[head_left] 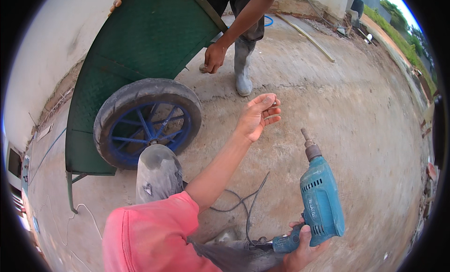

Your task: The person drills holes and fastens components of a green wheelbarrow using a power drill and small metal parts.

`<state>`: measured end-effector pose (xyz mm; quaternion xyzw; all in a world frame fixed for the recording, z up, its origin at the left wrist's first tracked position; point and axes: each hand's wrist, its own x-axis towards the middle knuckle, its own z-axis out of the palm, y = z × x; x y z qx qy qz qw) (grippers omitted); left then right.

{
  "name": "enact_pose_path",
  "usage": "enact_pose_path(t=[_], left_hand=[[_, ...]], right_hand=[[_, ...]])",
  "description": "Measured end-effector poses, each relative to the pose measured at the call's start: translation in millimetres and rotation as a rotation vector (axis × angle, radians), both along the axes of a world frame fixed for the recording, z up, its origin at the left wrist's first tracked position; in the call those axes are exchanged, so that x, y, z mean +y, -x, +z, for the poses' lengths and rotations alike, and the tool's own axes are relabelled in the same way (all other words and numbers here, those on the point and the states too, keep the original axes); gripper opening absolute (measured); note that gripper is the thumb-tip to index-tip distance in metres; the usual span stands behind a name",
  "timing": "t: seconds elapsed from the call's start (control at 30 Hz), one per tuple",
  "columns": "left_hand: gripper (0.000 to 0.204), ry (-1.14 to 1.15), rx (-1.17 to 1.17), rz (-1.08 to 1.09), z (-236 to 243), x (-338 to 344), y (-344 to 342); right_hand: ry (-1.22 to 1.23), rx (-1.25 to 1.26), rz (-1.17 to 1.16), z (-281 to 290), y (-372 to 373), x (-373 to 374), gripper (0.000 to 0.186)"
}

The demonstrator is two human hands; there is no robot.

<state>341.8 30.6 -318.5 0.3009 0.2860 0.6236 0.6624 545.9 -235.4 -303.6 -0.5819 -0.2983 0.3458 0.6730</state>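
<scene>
My right hand [307, 253] grips the handle of a teal corded power drill [322, 197]. A metal socket bit [306, 135] sticks out of the chuck, pointing up and away from me. My left hand [258, 117] is raised over the floor, thumb pressed to the curled fingers. Something tiny and dark shows at the fingertips, too small to name. Left of that hand stands a tilted green metal cart [140, 42], its black-tyred wheel [149, 124] with blue spokes beside my knee.
Across from me another person's hand [215, 56] is at the cart's edge, and their grey boot [243, 75] stands close by. The drill's black cord [246, 201] loops over the concrete floor [375, 178]. A wooden strip [307, 36] lies farther back; a pale wall [51, 51] rises at left.
</scene>
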Motion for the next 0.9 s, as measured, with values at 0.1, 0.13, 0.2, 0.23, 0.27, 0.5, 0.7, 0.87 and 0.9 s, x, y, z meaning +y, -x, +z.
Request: enact_pose_path(t=[0.1, 0.13, 0.2, 0.23, 0.27, 0.5, 0.7, 0.87, 0.9], left_hand=[[0.023, -0.047, -0.03, 0.042, 32.6, -11.3, 12.4], [0.023, -0.059, -0.053, 0.056, 40.3, -13.9, 16.3], [0.023, -0.106, -0.085, 0.07, 44.9, -15.0, 21.0], [0.023, -0.125, -0.101, 0.085, 46.1, -17.7, 24.3], [0.024, -0.126, -0.092, 0.096, 47.0, -21.1, 26.6], [0.027, -0.115, -0.036, 0.132, 57.1, -39.5, 21.7], [0.029, -0.152, -0.021, 0.096, 58.3, -45.3, 17.0], [0.029, -0.2, 0.036, 0.105, 66.1, -51.6, 14.1], [0.029, -0.206, 0.028, 0.106, 65.9, -52.8, 14.5]], right_hand=[[-0.104, 0.025, 0.041, -1.9, 5.7, 1.3, 0.071], [-0.121, 0.032, 0.046, 3.5, 10.8, 2.5, 0.072], [-0.148, 0.038, 0.044, 13.5, 20.9, 3.7, 0.073], [-0.156, 0.041, 0.065, 16.6, 22.5, 3.5, 0.076], [-0.164, 0.045, 0.087, 19.1, 23.6, 2.9, 0.078], [-0.231, 0.081, 0.181, 18.0, 27.5, 0.6, 0.078], [-0.263, 0.213, 0.237, 19.0, 33.2, 2.0, 0.087], [-0.272, 0.217, 0.258, 20.3, 34.7, 3.0, 0.089], [-0.271, 0.217, 0.26, 20.5, 35.6, 2.6, 0.089]])
